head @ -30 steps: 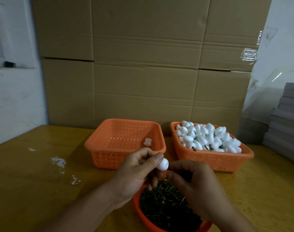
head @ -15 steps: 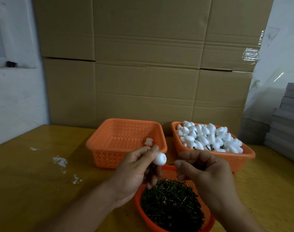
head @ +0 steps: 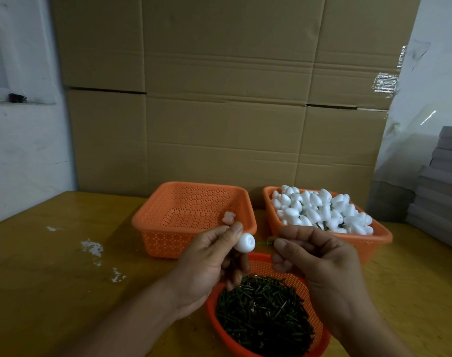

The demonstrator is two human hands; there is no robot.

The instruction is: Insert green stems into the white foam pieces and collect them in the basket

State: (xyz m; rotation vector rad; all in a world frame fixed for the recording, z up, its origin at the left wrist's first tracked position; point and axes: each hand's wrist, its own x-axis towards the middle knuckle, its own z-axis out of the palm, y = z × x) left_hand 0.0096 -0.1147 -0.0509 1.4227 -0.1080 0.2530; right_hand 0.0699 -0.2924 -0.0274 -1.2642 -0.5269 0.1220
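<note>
White foam piece (head: 244,242) pinched between thumb and fingers of left hand (head: 209,264), held above the near edge of the round orange basket (head: 320,338) full of green stems (head: 263,313). Right hand (head: 320,266) pinches a single green stem (head: 264,243) at thumb and forefinger, stem level, tip pointing at the foam piece, small gap between them, not inserted yet. Both hands closed on their parts, hovering over the desk (head: 65,292).

Behind the hands: left orange basket (head: 152,222), one small pale foam bit (head: 229,218) against its right inner wall. Right orange basket (head: 379,240) heaped with white foam pieces (head: 320,210), a few green stems poking out at the front. Two baskets sit just beside each other.

White flecks (head: 92,247) on the desk at left. Cardboard boxes (head: 219,99) stacked behind; grey stack (head: 443,181) at far right.
</note>
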